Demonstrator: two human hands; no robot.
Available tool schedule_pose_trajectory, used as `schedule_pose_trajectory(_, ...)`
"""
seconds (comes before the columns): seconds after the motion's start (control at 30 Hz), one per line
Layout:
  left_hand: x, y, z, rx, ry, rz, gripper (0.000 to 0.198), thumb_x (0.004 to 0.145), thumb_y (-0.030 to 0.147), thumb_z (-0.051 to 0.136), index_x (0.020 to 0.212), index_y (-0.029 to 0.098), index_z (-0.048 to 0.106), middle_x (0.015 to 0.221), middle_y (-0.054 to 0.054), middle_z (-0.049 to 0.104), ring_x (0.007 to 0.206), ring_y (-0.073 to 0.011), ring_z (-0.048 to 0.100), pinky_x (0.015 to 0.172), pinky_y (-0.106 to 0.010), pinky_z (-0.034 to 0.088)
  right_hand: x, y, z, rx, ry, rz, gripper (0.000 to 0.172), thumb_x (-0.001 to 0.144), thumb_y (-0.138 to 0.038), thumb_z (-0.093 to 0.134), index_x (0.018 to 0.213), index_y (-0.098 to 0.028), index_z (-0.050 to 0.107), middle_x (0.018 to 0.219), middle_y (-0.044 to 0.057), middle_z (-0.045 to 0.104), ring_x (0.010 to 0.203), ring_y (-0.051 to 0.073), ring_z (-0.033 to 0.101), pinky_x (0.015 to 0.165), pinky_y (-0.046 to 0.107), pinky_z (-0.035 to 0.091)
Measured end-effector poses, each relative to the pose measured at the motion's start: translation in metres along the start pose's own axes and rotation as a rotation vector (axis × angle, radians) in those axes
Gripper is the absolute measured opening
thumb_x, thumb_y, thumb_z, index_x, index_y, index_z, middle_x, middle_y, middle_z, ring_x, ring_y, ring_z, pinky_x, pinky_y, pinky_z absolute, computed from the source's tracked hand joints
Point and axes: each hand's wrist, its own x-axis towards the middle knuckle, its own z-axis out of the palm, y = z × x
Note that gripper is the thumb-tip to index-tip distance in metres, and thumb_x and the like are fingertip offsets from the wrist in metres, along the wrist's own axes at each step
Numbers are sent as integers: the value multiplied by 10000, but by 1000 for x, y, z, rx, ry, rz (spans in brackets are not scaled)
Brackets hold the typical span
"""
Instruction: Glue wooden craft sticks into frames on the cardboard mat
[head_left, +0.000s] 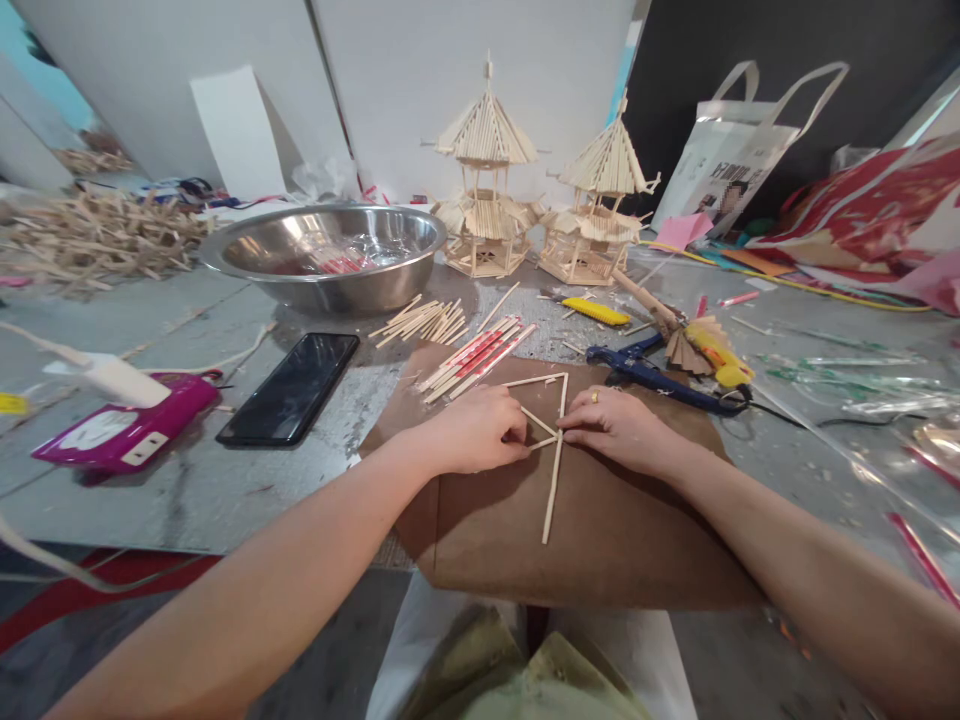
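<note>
On a brown sheet (487,530) lies an angular frame of thin wooden sticks (553,490), several of which meet at one joint. My left hand (476,430) is closed, its fingertips pinching the sticks on the left side of that joint. From the right, my right hand (619,425) presses thumb and fingers together on the upright stick at the joint; a ring is on one finger. Just above my left hand are chopsticks in red-printed wrappers (480,355). A dark blue glue gun (630,365) rests beyond my right hand.
Behind stand two stick-built pagodas (487,220) and a steel basin (330,270). Bare sticks (427,322) lie before the basin. A phone (292,390) and purple power strip (135,425) are left; a yellow cutter (596,311) and plastic wrappers (862,370) are right.
</note>
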Motion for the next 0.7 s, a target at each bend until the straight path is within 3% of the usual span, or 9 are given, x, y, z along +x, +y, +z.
schedule_pose_trajectory(0.7, 0, -1, 1, 10, 10, 7, 162, 701, 298, 533, 629, 186, 625, 618, -10, 591, 705, -139, 488, 643, -257, 339, 0, -1, 0, -18, -11, 2, 204, 782, -295, 472, 869, -228, 644, 826, 29, 606, 797, 139, 516, 715, 256, 395)
